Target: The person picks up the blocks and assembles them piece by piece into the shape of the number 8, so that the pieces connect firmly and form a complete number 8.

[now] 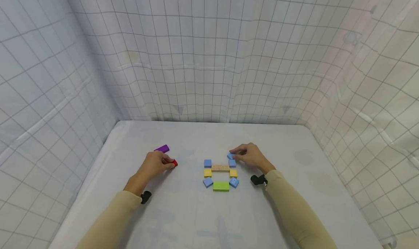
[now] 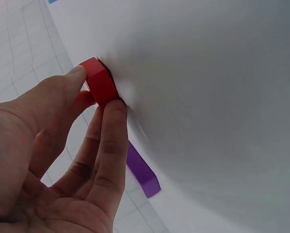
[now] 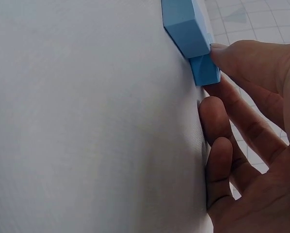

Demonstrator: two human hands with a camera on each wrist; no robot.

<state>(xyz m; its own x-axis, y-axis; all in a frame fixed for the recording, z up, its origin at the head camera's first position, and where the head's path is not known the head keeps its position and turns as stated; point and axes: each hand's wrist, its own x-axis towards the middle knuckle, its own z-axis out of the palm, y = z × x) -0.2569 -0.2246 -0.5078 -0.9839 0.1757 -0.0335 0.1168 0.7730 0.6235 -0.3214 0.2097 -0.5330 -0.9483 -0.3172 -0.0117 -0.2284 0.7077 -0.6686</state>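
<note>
My left hand [image 1: 156, 164] pinches a small red block [image 2: 102, 83] between thumb and fingertips, low over the table left of a block arrangement. Just beyond that hand lies a long purple block [image 1: 162, 148], partly covered by it in the head view. At the arrangement's far right corner, my right hand [image 1: 252, 156] holds a small blue block [image 3: 206, 70] between thumb and index finger, its other fingers bent close to the tabletop. That piece sits right behind another blue block [image 3: 186, 29], which hides part of it in the right wrist view.
The arrangement has a wooden block [image 1: 220, 168] across it, a yellow block [image 1: 207, 173] on each side, angled blue blocks [image 1: 207, 182] lower down and a green block [image 1: 221, 186] nearest me. A white cloth covers the table [image 1: 196, 220]. Grid-patterned curtains [image 1: 209, 59] surround it.
</note>
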